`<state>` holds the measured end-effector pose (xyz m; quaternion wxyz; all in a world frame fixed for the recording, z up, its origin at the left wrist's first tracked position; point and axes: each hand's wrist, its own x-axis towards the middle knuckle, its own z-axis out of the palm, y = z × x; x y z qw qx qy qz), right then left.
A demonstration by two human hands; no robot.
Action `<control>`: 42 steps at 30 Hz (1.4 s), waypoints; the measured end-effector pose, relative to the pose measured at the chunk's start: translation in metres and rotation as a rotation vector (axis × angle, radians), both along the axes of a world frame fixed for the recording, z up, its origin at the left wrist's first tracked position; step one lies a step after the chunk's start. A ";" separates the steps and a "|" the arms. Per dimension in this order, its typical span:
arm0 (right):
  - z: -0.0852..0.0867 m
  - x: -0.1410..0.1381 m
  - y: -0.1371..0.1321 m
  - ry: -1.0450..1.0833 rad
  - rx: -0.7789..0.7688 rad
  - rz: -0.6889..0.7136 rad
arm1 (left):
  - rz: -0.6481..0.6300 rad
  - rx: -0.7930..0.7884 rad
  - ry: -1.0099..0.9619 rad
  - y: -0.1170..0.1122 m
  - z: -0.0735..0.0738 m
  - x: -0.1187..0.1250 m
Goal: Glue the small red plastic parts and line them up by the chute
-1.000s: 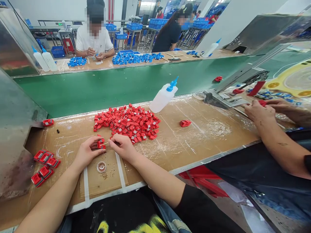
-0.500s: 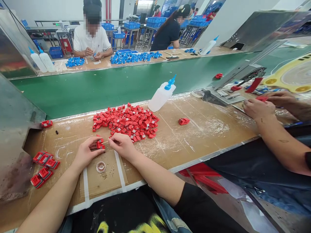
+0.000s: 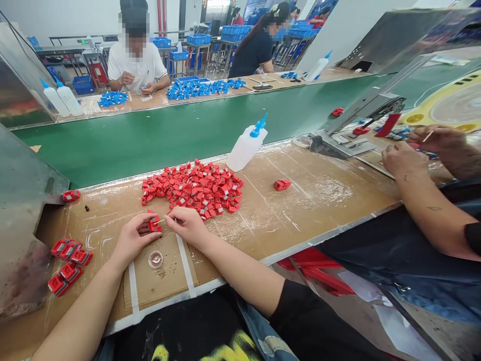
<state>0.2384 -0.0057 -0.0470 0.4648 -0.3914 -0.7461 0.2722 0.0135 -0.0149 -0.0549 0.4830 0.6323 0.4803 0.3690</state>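
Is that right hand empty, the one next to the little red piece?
No, the right hand pinches a thin pale stick whose tip points at the red piece held in the left hand.

Green conveyor belt [image 3: 180,133] between cardboard-topped benches [image 3: 330,200]; white wall [image 3: 67,17] behind, blue crates [image 3: 199,38] on racks

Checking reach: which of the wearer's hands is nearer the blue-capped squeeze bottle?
Right. The right hand, pinching a thin stick, is this side of the bottle, across the red parts pile; the left hand, holding a red part, lies farther left.
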 end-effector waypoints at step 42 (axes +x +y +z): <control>0.002 -0.047 0.031 -0.918 0.283 0.184 | 0.498 0.094 -0.426 0.011 -0.002 -0.020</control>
